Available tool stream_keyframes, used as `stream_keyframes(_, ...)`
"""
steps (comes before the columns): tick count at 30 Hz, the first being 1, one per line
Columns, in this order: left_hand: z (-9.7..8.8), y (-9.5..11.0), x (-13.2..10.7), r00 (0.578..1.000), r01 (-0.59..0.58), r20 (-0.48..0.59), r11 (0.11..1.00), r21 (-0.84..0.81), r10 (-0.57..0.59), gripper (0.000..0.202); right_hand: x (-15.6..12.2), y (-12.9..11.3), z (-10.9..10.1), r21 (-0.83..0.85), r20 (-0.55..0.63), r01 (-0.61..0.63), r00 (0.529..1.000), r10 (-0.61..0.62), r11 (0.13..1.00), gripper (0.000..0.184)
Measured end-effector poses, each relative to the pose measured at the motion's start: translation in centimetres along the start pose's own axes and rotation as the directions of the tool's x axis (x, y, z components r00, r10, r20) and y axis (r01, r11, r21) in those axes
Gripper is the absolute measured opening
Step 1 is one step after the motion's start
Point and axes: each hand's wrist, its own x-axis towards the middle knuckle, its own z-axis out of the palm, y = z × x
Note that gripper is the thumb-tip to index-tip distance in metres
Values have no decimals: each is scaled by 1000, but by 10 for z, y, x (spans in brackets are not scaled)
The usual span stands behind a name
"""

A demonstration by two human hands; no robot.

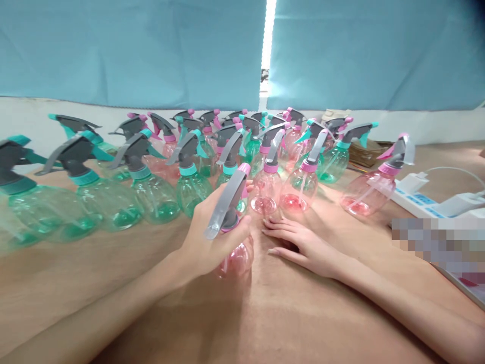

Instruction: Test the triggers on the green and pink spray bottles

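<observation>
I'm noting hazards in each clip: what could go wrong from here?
The left hand grips the held pink bottle close to standing green bottles, so it might knock one. The right hand rests on the table just short of two pink bottles; a forward slip could tip them. The rightmost pink bottle stands near the power strip; any leak might reach it.

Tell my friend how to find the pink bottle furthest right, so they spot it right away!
Below the big blue cloth, look at the right side of the brown table, where a white power strip lies. Just left of the strip is the pink spray bottle. Its collar is pink, while its nearest neighbour, a green bottle, has a teal one.
</observation>
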Motion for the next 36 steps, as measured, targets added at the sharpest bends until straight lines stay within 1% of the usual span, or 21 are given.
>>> stream_keyframes(5,0,0,-1,1000,-26,6,999,22,26,45,0,0,0,-13,12,-4,1000,4,1000,45)
stream_keyframes(8,-1,-1,0,999,-38,16,999,-3,38,49,0,0,0,-2,6,0,1000,0,1000,45)
stream_keyframes(13,-1,0,0,999,-15,37,1000,-23,16,46,0,0,-1,-4,10,-2,1000,2,1000,44)
stream_keyframes(19,-1,0,0,999,-27,24,1000,-14,27,46,0,0,0,4,-10,2,1000,-2,1000,44)
stream_keyframes(22,-1,0,0,999,-31,15,999,-7,31,42,0,0,0,1,-3,2,1000,-2,1000,44)
stream_keyframes(24,-1,0,-1,999,-33,17,999,-9,33,39,0,0,0,-8,5,-1,1000,1,1000,45)
stream_keyframes(28,-2,1,0,999,-30,36,999,-14,30,42,-1,0,1,-14,0,-8,1000,8,1000,45)
stream_keyframes(32,-3,3,3,999,-18,43,1000,-21,19,30,-1,1,2,-6,-13,0,1000,0,1000,44)
stream_keyframes(36,-5,7,3,997,-77,11,997,12,77,12,-1,0,2,-6,-7,-1,1000,0,1000,44)
